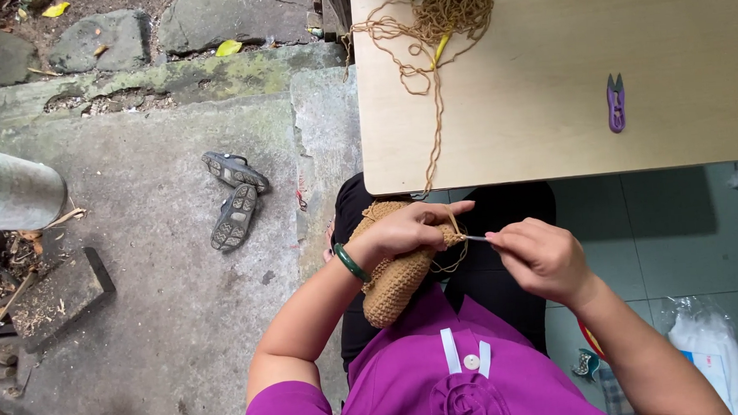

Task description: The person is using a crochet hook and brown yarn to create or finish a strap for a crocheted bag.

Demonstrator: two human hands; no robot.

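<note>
Fingers of left hand wrapped around tan crocheted tube, right hand pinching slim metal hook, strand fed from loose yarn heap on pale wooden tabletop.

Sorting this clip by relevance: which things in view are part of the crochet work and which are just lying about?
In use:
left hand holding tan crochet piece
right hand holding crochet hook
yarn pile on table

Lying about:
purple snips
sandals
metal cylinder
plastic bag
</note>
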